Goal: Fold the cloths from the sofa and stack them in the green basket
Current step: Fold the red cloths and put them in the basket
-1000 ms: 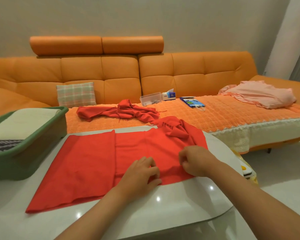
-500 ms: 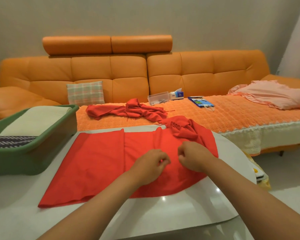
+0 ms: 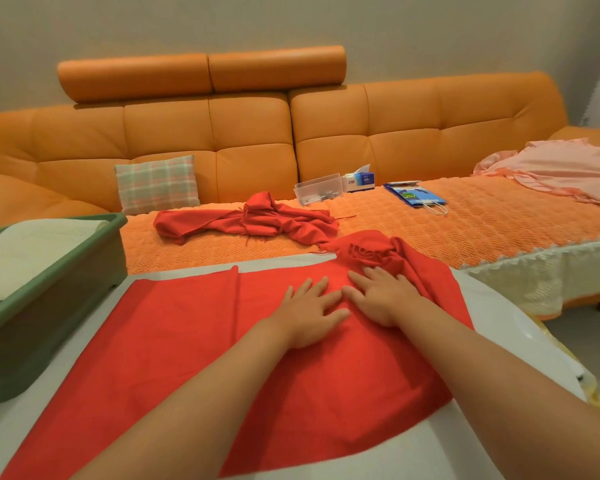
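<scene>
A long red cloth (image 3: 174, 334) lies spread flat on the white table (image 3: 492, 306). Its far end is bunched at the table's back edge and trails onto the orange sofa (image 3: 250, 133) as a crumpled red heap (image 3: 257, 221). My left hand (image 3: 309, 311) and my right hand (image 3: 383, 296) press flat on the cloth side by side, fingers straight and spread. The green basket (image 3: 49, 296) stands on the table at the left, holding a folded pale cloth (image 3: 28, 251) over a dark patterned one. A pink cloth (image 3: 565, 168) lies on the sofa at the far right.
On the sofa seat sit a plaid cushion (image 3: 156, 185), a clear plastic box (image 3: 317, 192), a tissue box (image 3: 359, 178) and a blue paper bag (image 3: 416, 197). The table's rounded right edge meets a yellowish object (image 3: 589, 389) and the floor beyond.
Both hands were curled on the cloth near the front edge; they have opened, moved toward the far bunched end and now press flat. The camera has moved closer.
</scene>
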Available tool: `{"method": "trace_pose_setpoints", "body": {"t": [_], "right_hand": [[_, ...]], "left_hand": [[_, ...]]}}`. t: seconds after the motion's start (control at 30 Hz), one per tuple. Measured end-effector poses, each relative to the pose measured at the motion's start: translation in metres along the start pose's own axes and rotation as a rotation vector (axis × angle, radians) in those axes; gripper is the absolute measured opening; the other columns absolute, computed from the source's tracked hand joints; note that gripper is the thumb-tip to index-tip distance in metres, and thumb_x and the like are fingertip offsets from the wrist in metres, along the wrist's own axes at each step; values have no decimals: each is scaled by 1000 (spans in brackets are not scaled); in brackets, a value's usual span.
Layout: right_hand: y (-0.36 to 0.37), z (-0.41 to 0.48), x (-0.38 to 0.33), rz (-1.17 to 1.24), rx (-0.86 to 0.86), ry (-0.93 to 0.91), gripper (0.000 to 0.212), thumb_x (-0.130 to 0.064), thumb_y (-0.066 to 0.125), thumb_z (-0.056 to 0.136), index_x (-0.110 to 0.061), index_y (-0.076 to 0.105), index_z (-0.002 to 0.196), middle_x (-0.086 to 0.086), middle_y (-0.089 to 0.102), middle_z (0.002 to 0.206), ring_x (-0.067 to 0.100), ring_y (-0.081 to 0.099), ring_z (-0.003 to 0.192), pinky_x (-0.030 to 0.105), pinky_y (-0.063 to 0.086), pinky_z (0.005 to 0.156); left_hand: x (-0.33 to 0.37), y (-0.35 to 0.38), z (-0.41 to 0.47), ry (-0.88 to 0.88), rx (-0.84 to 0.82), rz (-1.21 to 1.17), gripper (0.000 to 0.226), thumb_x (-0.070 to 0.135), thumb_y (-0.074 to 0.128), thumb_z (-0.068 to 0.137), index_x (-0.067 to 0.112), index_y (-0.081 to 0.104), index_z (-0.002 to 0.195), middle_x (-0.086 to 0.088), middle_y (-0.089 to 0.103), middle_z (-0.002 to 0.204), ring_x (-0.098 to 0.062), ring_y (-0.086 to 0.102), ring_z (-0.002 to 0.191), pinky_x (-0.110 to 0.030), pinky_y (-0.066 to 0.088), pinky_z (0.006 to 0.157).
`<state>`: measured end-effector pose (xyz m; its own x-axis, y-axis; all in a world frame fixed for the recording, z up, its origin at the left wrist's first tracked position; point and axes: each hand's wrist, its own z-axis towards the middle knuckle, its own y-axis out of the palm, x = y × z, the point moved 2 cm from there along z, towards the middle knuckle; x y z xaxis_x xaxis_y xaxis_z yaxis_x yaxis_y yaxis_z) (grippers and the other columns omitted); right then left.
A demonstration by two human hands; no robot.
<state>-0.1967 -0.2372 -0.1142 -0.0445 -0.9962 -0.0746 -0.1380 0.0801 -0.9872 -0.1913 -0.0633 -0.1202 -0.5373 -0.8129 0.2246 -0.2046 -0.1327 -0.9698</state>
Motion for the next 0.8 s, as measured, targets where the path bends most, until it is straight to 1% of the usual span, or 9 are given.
{"method": "trace_pose_setpoints", "body": {"t": [0.1, 0.2, 0.27, 0.33, 0.43, 0.57, 0.63, 0.7, 0.8], "right_hand": [[0, 7, 4, -99, 28, 61, 64, -61, 18, 99, -35, 17, 158, 5, 10, 167, 25, 5, 153, 56, 6, 120], [-6, 8, -15, -221, 199, 49, 59, -50, 23, 100, -27, 30, 154, 14, 16, 164, 32, 7, 152, 57, 7, 119], [-9, 8, -33, -140, 249, -59, 59, -49, 27, 101, -29, 25, 156, 12, 12, 165, 30, 4, 153, 54, 5, 121], [-6, 5, -47, 1, 150, -158, 61, -53, 28, 102, -35, 15, 158, 9, 7, 167, 25, 3, 154, 50, 6, 122], [5, -2, -48, -2, -11, -130, 66, -63, 24, 99, -38, 8, 158, 8, 1, 167, 24, 0, 154, 50, 5, 123], [0, -18, -52, -255, 75, -28, 67, -59, 18, 101, -30, 2, 159, 14, 0, 166, 29, -1, 154, 53, 4, 122], [-6, -32, -75, -265, 158, -93, 66, -52, 22, 103, -26, 0, 160, 14, 0, 166, 29, -1, 154, 53, 5, 122], [-8, -53, -107, -134, 189, -196, 64, -48, 25, 104, -26, 3, 160, 11, 0, 167, 28, 1, 154, 50, 9, 122], [1, -89, -154, 58, 96, -312, 63, -51, 28, 104, -33, 5, 159, 6, -5, 167, 28, 1, 154, 51, 12, 122]], "left_hand": [[-21, -5, 7, -107, 184, -11, 57, 55, 31, 101, 38, 23, 155, 2, 8, 166, -21, 5, 152, -53, 0, 121], [-36, 0, 8, -178, 37, 65, 67, 64, 27, 98, 37, 10, 157, 2, -1, 166, -22, -3, 153, -53, -4, 121], [-40, -3, 5, -139, 42, -44, 63, 57, 27, 101, 35, 9, 157, 0, 0, 166, -21, -3, 153, -49, -4, 122], [-43, -12, -3, -92, 170, -165, 55, 43, 31, 105, 30, 18, 157, -2, 10, 166, -19, 7, 152, -45, 3, 123], [-55, -21, -33, -33, 336, -98, 45, 29, 41, 103, 24, 42, 148, -3, 33, 158, -19, 28, 146, -40, 22, 119], [-80, -22, -96, 26, 435, 83, 27, 30, 44, 95, 25, 61, 115, 3, 55, 125, -22, 51, 119, -40, 39, 99], [-91, -25, -127, -7, 472, 123, 31, 36, 35, 89, 26, 60, 105, 4, 55, 112, -23, 53, 107, -40, 42, 90], [-100, -27, -154, -49, 454, 146, 41, 46, 28, 85, 27, 58, 106, 5, 53, 111, -22, 53, 106, -39, 41, 88], [-105, -19, -184, -122, 254, 187, 75, 69, 19, 77, 32, 47, 137, 5, 42, 143, -21, 39, 134, -43, 31, 109]]}}
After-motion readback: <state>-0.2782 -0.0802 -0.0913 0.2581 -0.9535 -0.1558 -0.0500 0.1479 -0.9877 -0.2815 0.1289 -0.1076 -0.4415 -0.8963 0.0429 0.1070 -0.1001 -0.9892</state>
